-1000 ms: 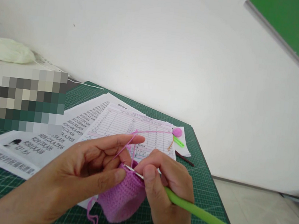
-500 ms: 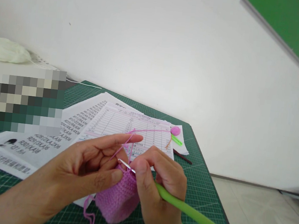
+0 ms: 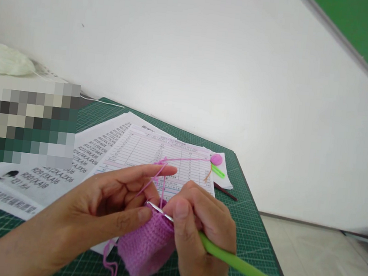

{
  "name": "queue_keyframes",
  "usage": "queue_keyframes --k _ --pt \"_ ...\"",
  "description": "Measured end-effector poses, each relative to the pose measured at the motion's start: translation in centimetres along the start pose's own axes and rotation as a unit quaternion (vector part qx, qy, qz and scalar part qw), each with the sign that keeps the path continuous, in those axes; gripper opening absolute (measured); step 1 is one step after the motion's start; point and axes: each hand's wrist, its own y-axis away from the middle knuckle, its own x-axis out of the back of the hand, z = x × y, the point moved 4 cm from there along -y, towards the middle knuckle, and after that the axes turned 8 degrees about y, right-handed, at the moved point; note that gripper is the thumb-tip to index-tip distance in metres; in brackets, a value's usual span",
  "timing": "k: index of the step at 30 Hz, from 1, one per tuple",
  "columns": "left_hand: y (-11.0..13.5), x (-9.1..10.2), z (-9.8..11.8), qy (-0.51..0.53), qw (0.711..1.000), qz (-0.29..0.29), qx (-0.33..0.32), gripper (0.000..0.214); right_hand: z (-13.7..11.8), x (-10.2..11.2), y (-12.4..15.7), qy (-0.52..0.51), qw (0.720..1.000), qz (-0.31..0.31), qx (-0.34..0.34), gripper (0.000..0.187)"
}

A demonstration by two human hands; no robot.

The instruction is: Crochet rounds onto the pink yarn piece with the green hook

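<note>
- While working the stitch, left hand (image 3: 110, 205) pinching the rim of the purple crochet piece (image 3: 148, 244), forefinger lifted to tension the pink yarn (image 3: 162, 184).
- Right hand (image 3: 199, 233) clenched round the green crochet hook (image 3: 242, 268), metal tip at the rim, just at 3 o'clock of the left thumb.
- Best done with yarn kept taut, hook turned slightly, grip steady close to the stitch.
- Farther, toward 12 o'clock: pattern sheets (image 3: 142, 151) on the green desk mat (image 3: 250, 225), small pink disc (image 3: 216, 159) beyond.
- Hook head buried in stitches, hard to make out; left wrist cut off; 9 o'clock area blurred out.
</note>
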Motion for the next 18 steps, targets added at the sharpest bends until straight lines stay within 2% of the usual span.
queue_keyframes --k 5,9,12,18 --pt "0.1 0.1 -0.2 -0.012 0.999 0.014 0.030 0.049 0.4 0.2 -0.2 -0.064 0.996 -0.065 -0.019 0.032" --pt "0.3 0.5 -0.3 -0.005 0.999 0.028 0.032 0.050 0.4 0.7 -0.3 -0.088 0.991 -0.105 0.004 0.028" --pt "0.4 0.3 0.1 0.008 0.999 0.035 0.002 0.042 0.3 0.9 -0.3 -0.082 0.989 -0.124 0.022 0.028" --pt "0.1 -0.6 0.3 -0.006 0.999 0.039 0.006 0.040 0.2 1.2 -0.3 -0.020 0.991 -0.128 0.027 0.029"
